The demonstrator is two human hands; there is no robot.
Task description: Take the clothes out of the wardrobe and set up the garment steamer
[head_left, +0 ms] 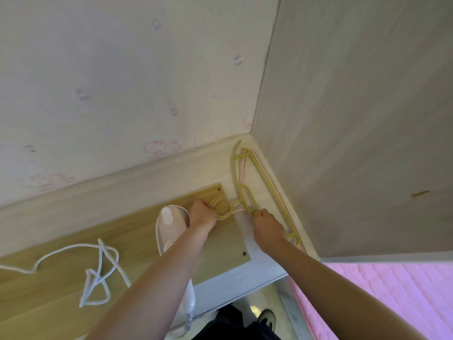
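a white cord (98,263) is lying looped on the desk (61,290) at its left, the garment steamer (171,227) resting beside it. the left hand (202,215) is closing around the hanger hooks (226,212) near the desk's right edge, while the right hand (268,227) is pinching the yellow hanger (245,192) in the corner.

The yellow hangers (247,192) look like smooth moulded plastic with a dull sheen (thin pink ones lie under them). The garment steamer (171,224) has a glossy white plastic shell. The white cord (100,266) looks like matt braided fabric. The tabletop (137,231) is a light wood-grain panel, smooth and satin. The wallpaper (110,82) looks like matt paper with faded pink prints. The pink bedding (392,298) is soft quilted cloth.
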